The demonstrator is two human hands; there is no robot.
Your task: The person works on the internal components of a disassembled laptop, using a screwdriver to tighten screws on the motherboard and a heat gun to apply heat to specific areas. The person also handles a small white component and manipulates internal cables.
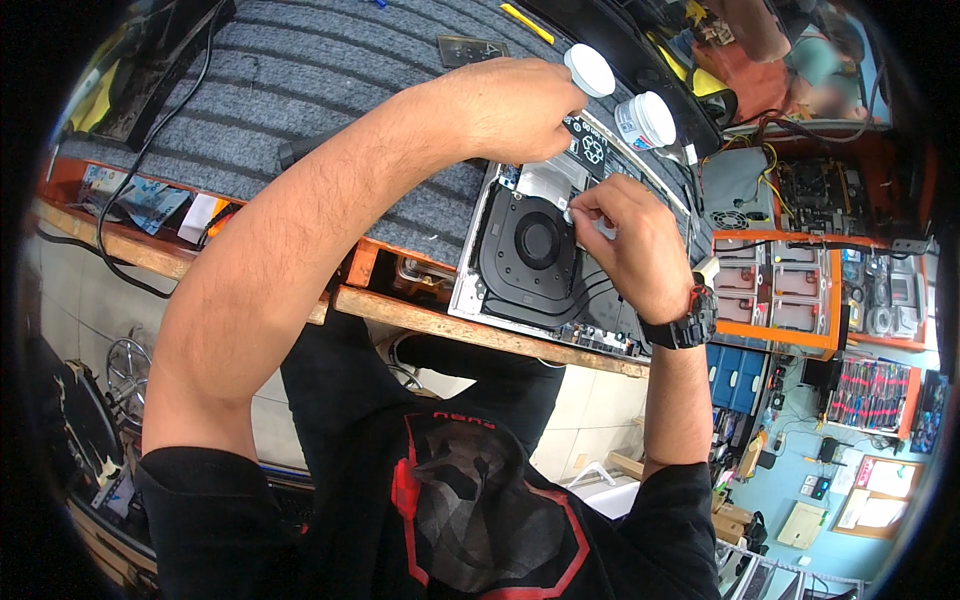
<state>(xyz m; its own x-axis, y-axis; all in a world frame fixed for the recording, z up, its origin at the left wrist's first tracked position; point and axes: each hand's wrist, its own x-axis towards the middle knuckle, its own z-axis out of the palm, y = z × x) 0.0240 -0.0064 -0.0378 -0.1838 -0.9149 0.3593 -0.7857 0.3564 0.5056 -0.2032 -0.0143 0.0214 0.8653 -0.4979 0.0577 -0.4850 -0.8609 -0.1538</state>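
Observation:
An opened laptop chassis (pixel 470 290) lies at the table's front edge, its inside showing. A round black cooling fan (pixel 540 242) sits in its near left part, beside a bare silver metal plate (pixel 548 184). My right hand (pixel 632 240) is closed in a pinch over the fan's right edge, holding a small white piece (pixel 568 213). Reaching across the far left corner of the chassis, my left hand (pixel 525 108) is closed with curled fingers; what they hold, if anything, is hidden. Near its fingertips lies a white round lid (pixel 590 70).
An open white jar (pixel 646 120) stands beyond the chassis. A dark flat plate (pixel 472 50) and a yellow stick (pixel 527 23) lie on the grey striped mat (pixel 300 60). Right of the chassis stands an orange-framed organizer (pixel 780 290). A black cable (pixel 150 150) crosses the table's left end.

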